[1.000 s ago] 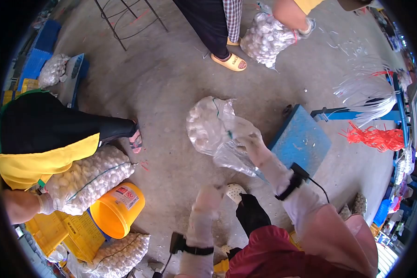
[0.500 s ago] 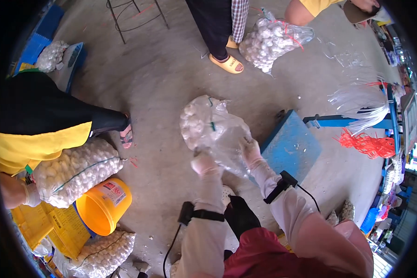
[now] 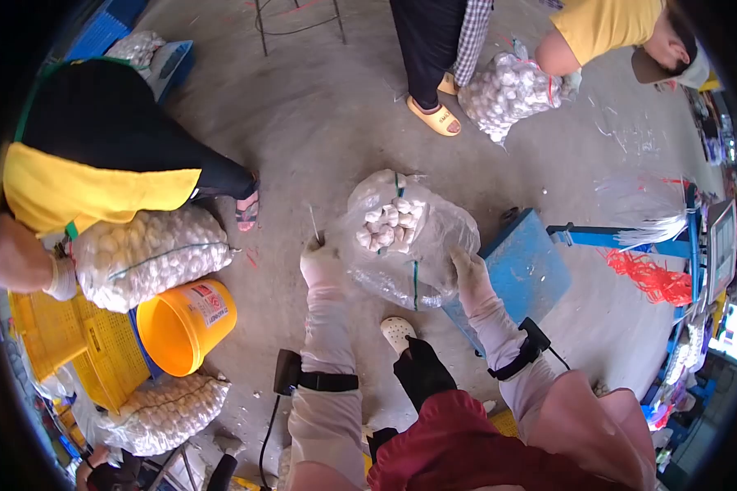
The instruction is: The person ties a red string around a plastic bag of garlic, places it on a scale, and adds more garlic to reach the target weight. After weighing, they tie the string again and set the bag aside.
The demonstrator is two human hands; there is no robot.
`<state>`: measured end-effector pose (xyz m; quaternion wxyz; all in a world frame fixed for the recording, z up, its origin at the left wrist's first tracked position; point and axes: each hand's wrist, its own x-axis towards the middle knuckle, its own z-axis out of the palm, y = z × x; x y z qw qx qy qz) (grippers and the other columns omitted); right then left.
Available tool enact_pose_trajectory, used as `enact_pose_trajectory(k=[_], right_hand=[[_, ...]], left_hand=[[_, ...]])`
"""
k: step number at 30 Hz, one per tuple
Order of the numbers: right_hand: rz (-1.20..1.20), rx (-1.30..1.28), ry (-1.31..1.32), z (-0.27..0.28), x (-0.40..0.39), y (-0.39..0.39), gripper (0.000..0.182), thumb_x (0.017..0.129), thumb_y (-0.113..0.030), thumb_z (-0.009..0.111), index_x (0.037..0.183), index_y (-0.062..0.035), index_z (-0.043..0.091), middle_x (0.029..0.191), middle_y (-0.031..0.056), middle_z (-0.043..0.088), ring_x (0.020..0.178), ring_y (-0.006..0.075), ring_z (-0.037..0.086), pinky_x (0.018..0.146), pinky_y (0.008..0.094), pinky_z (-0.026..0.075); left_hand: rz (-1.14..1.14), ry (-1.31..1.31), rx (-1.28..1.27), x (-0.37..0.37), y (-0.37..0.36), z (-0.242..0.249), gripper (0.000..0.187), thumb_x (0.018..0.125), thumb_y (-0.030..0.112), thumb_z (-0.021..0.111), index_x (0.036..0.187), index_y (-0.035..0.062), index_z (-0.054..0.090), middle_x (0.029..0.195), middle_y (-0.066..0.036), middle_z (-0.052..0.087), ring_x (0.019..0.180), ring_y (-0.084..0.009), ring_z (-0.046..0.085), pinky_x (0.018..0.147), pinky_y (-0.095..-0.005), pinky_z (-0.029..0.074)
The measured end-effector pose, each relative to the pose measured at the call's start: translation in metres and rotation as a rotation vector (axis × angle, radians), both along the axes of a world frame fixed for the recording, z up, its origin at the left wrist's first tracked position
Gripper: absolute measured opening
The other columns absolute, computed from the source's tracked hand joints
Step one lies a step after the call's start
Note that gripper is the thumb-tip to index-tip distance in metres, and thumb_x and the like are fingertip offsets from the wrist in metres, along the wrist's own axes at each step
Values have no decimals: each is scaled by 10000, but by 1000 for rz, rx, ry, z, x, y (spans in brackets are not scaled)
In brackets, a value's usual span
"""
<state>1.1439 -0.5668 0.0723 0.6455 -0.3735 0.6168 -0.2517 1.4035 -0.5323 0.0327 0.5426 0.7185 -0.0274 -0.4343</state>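
A clear plastic bag [image 3: 415,278] with green stripes stands on the floor in front of me, its mouth spread wide. Inside it, whitish bulbs that look like garlic [image 3: 391,224] are visible. My right hand [image 3: 469,268] is closed on the bag's rim at its right side, near the blue platform scale. My left hand [image 3: 323,260], in a pale glove, is at the bag's left side with its fingers pressed together. A thin pale strip sticks up from it; whether it also grips the film is unclear.
A blue platform scale [image 3: 526,262] stands right of the bag. Left are an orange bucket [image 3: 187,327], yellow crates [image 3: 110,352] and a full bag [image 3: 151,258] held by a person. Two people stand at the top near another full bag [image 3: 512,94].
My left hand has moved left and up, and the bag's mouth has opened wide, exposing the bulbs. The bag at the top right is gathered tighter. The whole view has shifted slightly.
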Motion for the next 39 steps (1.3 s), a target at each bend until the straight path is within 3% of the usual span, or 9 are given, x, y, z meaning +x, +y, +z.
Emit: enact_pose_trajectory(k=[3, 6, 9, 11, 19, 23, 28, 31, 39], right_hand=[[-132, -278, 95, 7, 12, 26, 185, 897, -221, 585, 922, -47, 643, 842, -4, 562, 754, 106, 544, 643, 249, 446], [-505, -259, 54, 15, 12, 94, 183, 875, -129, 574, 1045, -67, 599, 966, 70, 570, 841, 169, 578, 694, 268, 491], [422, 35, -183, 37, 27, 180, 192, 920, -181, 520, 1040, -66, 616, 952, 73, 593, 894, 179, 586, 784, 296, 478], [882, 130, -354, 56, 53, 236, 226, 950, -216, 483, 1037, -65, 626, 942, 75, 609, 929, 185, 591, 845, 314, 469], [1456, -662, -405, 101, 105, 398, 250, 970, -151, 424, 1005, -15, 631, 976, 95, 613, 944, 214, 606, 867, 324, 480], [1205, 579, -326, 125, 144, 494, 214, 948, -115, 432, 962, -32, 628, 980, 102, 621, 980, 237, 599, 881, 338, 474], [2024, -649, -675, 152, 144, 704, 172, 851, -197, 607, 935, -63, 674, 1112, 100, 600, 1125, 295, 511, 968, 404, 415], [2168, -712, -739, 142, 158, 816, 219, 801, -186, 660, 1005, -107, 681, 1140, 110, 579, 1137, 332, 497, 966, 441, 410], [2717, -1793, -341, 53, 209, 1045, 290, 844, -321, 550, 1126, -269, 594, 1170, 30, 516, 1118, 319, 469, 880, 507, 402]], left_hand=[[-487, -1029, 7, -9, 66, 18, 149, 891, 86, 526, 940, 3, 640, 938, -55, 617, 811, -129, 557, 675, -278, 474], [563, 373, -308, -46, 124, 82, 116, 838, 58, 566, 920, 3, 627, 926, -131, 603, 811, -258, 574, 709, -326, 483], [-591, -861, -47, -85, 255, 44, 154, 819, 41, 506, 905, 11, 629, 855, -151, 608, 704, -288, 577, 622, -339, 474], [250, 572, -174, -122, 304, 58, 136, 835, 55, 503, 889, 8, 618, 785, -100, 608, 653, -231, 566, 560, -328, 456], [-215, -419, -123, -134, 521, 140, 215, 741, 68, 604, 956, 51, 614, 986, -143, 598, 820, -280, 600, 682, -374, 512], [11, -690, 186, -193, 675, 115, 340, 813, 215, 661, 1122, 101, 578, 1206, -159, 549, 1006, -291, 588, 813, -377, 513], [504, -455, -110, -223, 792, 95, 371, 895, 145, 568, 1246, 58, 485, 1175, -83, 548, 1029, -196, 549, 897, -292, 455], [1728, 451, -990, -207, 878, 130, 239, 935, 126, 507, 1153, 36, 540, 1020, -65, 556, 953, -169, 549, 825, -265, 465], [1475, -250, 515, -209, 1040, 94, 530, 875, 124, 513, 1392, 95, 396, 1110, -99, 522, 861, -204, 569, 732, -291, 498]])
